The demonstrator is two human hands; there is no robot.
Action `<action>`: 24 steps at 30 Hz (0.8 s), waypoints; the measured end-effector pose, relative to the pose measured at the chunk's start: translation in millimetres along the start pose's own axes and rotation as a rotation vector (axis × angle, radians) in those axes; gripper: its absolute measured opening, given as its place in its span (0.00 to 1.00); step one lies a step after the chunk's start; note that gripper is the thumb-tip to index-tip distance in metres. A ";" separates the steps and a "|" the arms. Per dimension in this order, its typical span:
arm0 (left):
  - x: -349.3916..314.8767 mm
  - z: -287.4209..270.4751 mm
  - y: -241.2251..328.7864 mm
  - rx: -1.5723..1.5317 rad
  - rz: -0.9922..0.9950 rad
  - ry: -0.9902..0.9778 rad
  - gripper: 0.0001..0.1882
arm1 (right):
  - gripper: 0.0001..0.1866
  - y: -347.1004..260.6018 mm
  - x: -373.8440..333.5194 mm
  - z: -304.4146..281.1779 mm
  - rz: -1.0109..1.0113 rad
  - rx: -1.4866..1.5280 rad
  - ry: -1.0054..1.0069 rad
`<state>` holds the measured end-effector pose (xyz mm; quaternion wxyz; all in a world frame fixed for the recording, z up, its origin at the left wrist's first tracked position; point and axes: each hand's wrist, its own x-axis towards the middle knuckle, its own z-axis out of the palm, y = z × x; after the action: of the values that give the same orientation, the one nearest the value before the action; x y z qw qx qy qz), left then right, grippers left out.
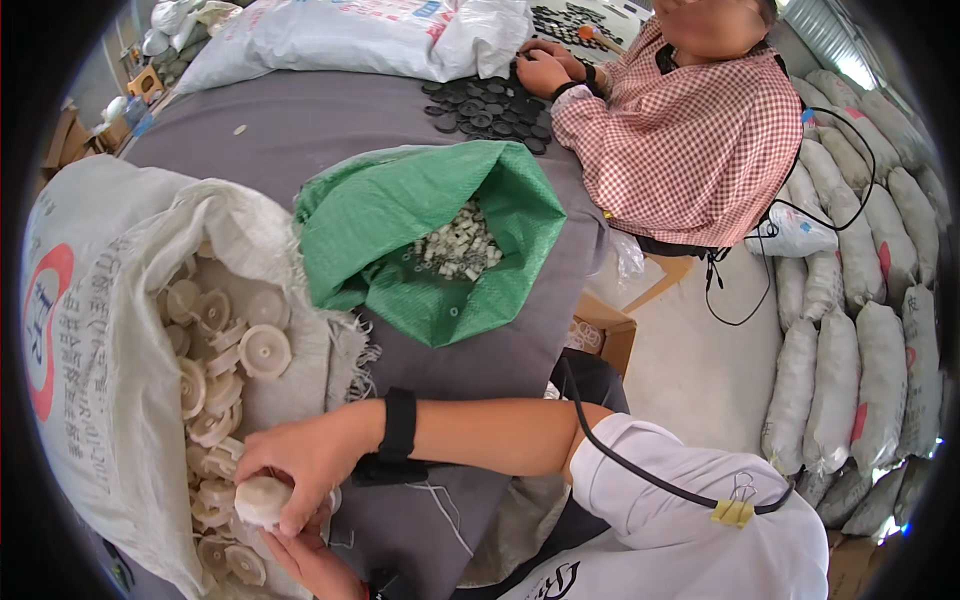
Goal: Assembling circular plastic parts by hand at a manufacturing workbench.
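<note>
here we are at the mouth of the white sack, and our right hand is closed on a rounded off-white piece, thumb on one side, fingers over the other. we see that piece against the heap of pale wheel-like parts in the sack's opening. just below it comes our left hand, fingers stretched toward the same piece; whether they grip anything we cannot tell, as the right hand hides too much. for good handling, we judge, the pinch wants to be light and even, so the curved side does not slip. the left fingers serve best as support from underneath, clear of the thumb. we do well to work low over the opening, so a dropped piece lands among the others. on the grey surface the green bag gapes around small white pieces, so let's give its rim some room with our forearm.
</note>
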<state>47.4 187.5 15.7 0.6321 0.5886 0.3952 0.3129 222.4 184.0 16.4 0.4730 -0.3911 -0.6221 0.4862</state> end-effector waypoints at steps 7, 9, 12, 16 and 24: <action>1.9 22.1 6.5 -0.016 0.040 0.159 0.26 | 0.33 -1.6 -11.2 2.6 -0.004 -0.229 0.158; -0.8 31.8 17.8 -0.025 0.004 0.214 0.25 | 0.33 -0.2 -10.7 3.6 -0.037 -0.255 0.175; 4.6 -2.6 -14.1 -0.002 -0.043 0.197 0.25 | 0.32 4.9 -8.1 3.0 -0.013 -0.140 0.114; 6.3 -41.6 -66.0 0.267 0.137 0.214 0.25 | 0.33 9.4 -4.6 6.6 -0.070 -0.132 0.182; 8.1 -42.2 -55.5 0.646 0.207 0.197 0.23 | 0.33 10.7 -6.5 0.1 0.070 0.082 0.042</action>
<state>11.0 209.3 -40.1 0.3368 0.7621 0.4711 0.2895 224.2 180.2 4.5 0.4841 -0.4030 -0.5777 0.5191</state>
